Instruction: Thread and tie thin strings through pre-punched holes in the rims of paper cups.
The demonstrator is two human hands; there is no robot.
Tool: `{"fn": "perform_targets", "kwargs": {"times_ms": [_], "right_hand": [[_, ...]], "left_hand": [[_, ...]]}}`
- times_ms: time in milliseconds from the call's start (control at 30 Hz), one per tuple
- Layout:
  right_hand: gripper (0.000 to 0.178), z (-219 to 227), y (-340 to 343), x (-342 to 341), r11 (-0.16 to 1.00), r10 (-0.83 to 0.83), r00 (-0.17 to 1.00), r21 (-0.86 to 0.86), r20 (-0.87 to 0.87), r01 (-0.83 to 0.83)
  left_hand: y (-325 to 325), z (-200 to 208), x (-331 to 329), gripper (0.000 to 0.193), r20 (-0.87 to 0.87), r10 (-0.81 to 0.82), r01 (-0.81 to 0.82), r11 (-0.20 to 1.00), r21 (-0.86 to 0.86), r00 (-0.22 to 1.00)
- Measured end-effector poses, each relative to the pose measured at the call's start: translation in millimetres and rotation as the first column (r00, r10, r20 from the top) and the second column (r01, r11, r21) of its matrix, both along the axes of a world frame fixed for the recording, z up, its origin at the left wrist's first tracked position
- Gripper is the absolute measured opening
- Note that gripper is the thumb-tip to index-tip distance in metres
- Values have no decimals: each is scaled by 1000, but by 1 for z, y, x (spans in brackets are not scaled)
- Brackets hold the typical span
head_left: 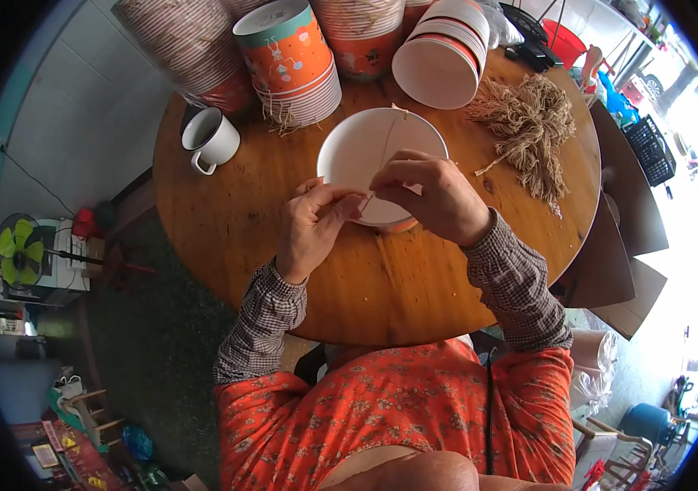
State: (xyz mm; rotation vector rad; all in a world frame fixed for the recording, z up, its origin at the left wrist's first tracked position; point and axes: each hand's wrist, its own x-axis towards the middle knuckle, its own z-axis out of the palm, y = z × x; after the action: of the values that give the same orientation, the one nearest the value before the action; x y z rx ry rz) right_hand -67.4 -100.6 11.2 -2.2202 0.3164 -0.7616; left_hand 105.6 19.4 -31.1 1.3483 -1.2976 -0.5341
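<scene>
A round paper bucket [353,135], white inside with a bit of orange outside, stands on the table in front of me. A thin string [387,139] crosses its mouth from the far rim toward my hands. At the near rim my left hand [312,225] is closed, thumb and forefinger pinching the bucket's edge beside the string. My right hand [441,195] hangs over the right part of the mouth, its fingertips pinched on the string close to the left fingertips. The string's end is too small to make out.
Loose beige strings [541,131] lie in a heap at the right. Stacked orange buckets [288,61] and more white-mouthed ones [435,74] line the far edge of the wooden table [382,295]. A white mug [216,141] stands at left. Cardboard [611,270] leans beyond the right edge.
</scene>
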Motion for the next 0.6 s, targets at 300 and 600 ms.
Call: {"fn": "perform_targets", "kwargs": {"times_ms": [300,600], "right_hand": [[12,4,-1,15,984,-88,995,158,40,81],[36,-6,15,4,942,-126,906,-334,-403,-17]], "left_hand": [[-1,4,0,13,-2,1,-1,996,85,1000],[0,11,-14,24,34,116,-117,993,6,993]]}}
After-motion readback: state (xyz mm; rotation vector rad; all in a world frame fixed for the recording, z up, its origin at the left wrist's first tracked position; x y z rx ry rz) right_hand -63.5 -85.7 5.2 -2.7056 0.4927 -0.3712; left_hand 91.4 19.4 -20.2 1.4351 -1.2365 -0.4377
